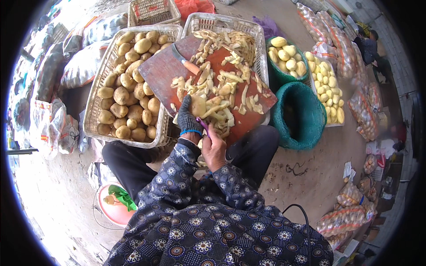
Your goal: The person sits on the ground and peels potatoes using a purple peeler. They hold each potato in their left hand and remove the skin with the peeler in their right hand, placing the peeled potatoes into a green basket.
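Note:
In a dark knitted glove, my left hand (189,116) grips a potato (198,106). My bare right hand (214,146) is closed around a purple-handled peeler (203,125), whose head is close to the potato and my gloved fingers. Both hands are at the near edge of a reddish-brown board (159,71), strewn with potato peelings (229,76). A knife with a wooden handle (191,67) lies on the board. Unpeeled potatoes (121,95) fill the plastic crate to the left. Beneath the board's far part, another crate (261,30) holds more peelings.
At the right are a green-lined container of peeled potatoes (289,58), a dark-looking container lined with green mesh (299,114) and a crate of peeled potatoes (327,89). Mesh sacks (344,219) lie further right. A pink round lid or stool (114,209) is at lower left. Another person (367,48) sits far right.

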The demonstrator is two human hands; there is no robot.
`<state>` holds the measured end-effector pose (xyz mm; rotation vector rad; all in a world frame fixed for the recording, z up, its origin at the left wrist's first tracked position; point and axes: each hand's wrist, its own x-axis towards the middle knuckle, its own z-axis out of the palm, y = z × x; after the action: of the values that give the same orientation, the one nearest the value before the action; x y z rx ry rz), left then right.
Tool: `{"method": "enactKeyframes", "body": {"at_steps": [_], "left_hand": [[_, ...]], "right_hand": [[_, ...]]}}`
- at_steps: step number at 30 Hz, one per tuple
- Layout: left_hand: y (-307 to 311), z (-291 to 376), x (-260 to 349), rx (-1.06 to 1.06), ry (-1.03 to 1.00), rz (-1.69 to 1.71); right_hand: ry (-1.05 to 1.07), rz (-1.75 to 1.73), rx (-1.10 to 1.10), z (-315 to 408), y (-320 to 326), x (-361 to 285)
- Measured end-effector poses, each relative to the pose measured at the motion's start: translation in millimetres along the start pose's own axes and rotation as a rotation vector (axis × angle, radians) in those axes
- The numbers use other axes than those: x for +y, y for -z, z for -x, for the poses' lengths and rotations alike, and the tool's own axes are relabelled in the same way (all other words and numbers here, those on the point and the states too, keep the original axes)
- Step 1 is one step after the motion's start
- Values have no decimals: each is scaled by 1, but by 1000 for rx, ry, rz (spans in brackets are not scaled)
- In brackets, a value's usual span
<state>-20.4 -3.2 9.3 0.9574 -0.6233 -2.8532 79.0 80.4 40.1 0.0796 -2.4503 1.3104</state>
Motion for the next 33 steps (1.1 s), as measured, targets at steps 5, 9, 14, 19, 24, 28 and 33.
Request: {"method": "enactKeyframes", "body": {"at_steps": [5,9,14,19,24,28,33], "left_hand": [[20,-3,16,-161,177,46],[29,0,17,-163,117,-111],[4,23,25,-75,209,-89],[19,5,15,-133,174,-38],[10,9,11,-83,50,-77],[32,-8,26,-283,5,-288],[28,13,27,-370,122,-270]], "right_hand": [[-485,-466,-262,-2,34,3],[-225,-250,-127,-56,30,10],[-88,-153,-144,-73,4,23],[-187,-162,-128,-49,8,6],[-84,-90,-74,8,6,-5],[-376,-432,-298,-23,40,-13],[-165,-233,-146,-76,15,12]]}}
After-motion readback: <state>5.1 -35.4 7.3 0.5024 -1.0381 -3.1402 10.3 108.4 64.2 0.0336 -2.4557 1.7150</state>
